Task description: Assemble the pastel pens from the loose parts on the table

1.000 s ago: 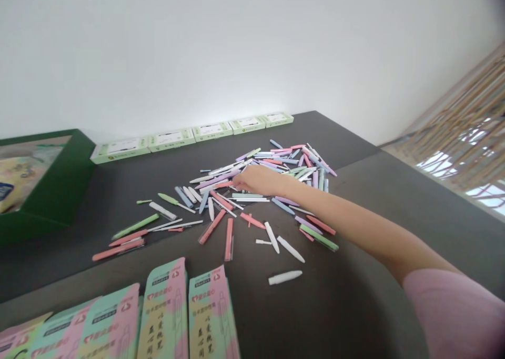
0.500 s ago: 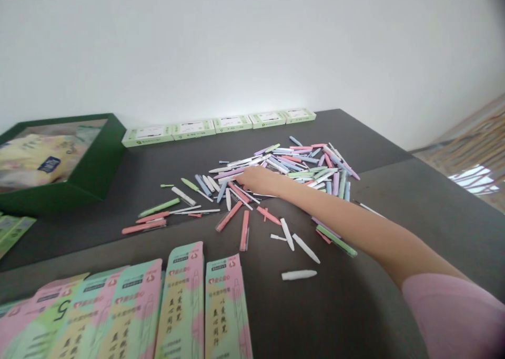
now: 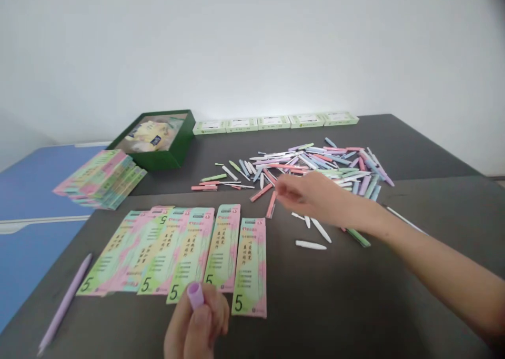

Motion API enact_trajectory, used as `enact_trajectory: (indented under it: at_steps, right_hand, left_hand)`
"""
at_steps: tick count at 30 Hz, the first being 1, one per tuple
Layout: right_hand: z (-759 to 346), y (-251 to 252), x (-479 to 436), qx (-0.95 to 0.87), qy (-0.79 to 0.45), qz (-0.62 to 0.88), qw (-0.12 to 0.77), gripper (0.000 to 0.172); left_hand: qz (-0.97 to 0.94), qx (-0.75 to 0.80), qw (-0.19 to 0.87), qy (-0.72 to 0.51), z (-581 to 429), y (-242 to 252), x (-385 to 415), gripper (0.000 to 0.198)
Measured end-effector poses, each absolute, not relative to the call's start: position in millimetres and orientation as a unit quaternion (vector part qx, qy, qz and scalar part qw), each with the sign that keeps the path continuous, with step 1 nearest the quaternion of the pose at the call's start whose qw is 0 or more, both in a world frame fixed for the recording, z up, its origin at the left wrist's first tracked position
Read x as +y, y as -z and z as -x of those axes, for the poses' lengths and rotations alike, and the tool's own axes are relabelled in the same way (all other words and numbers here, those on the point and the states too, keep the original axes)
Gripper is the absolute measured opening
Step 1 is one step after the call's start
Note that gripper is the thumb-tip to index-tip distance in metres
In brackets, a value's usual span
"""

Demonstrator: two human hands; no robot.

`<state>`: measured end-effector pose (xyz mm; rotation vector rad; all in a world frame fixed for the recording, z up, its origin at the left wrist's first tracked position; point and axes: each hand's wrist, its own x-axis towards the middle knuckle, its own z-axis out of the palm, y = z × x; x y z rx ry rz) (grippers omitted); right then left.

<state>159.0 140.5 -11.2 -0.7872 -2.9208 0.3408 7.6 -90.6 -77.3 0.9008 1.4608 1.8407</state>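
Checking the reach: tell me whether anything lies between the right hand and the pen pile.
Nothing visible does. The right hand is at the near edge of the pile, loose parts beside it. The cards lie off to its left, out of the path. Whether it grips a part is too blurred to tell.

Bright, even daylight; soft shadows; slight motion blur; wide-angle warp at edges.

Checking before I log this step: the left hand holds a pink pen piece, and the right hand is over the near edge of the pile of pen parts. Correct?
Not quite. The piece in the left hand is purple, not pink, as the head view shows. The rest stands: the right hand is over the near edge of the pile.
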Motion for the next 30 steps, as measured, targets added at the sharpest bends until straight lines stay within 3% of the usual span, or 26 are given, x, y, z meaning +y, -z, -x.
enact_trajectory:
  at_steps: [2,5,10,18,27,30]
  right_hand:
    - [-171,3,100,-0.963,-0.142,0.224,0.044,0.011]
    - [-182,-9,53,-0.985,-0.086,0.145,0.023,0.011]
    - [-193,-37,25,-0.995,0.006,0.104,0.000,0.028]
    - [-206,-48,12,-0.991,0.041,0.095,0.083,0.022]
    - [-208,-41,10,-0.979,0.083,0.087,0.163,0.023]
    - [-208,-43,14,-0.979,0.054,0.083,0.179,0.032]
  left_hand:
    - [-0.345,0.593,0.258,-0.681,-10,61,-85,0.035]
    - [-0.411,0.640,0.222,-0.610,-18,41,-76,0.024]
    - [-0.492,0.669,0.210,-0.516,-37,27,-68,0.019]
    - [-0.572,0.676,0.156,-0.438,-42,19,-70,0.026]
    - [-0.630,0.581,0.211,-0.469,-39,21,-63,0.016]
    - [-0.635,0.550,0.206,-0.502,-41,24,-64,0.021]
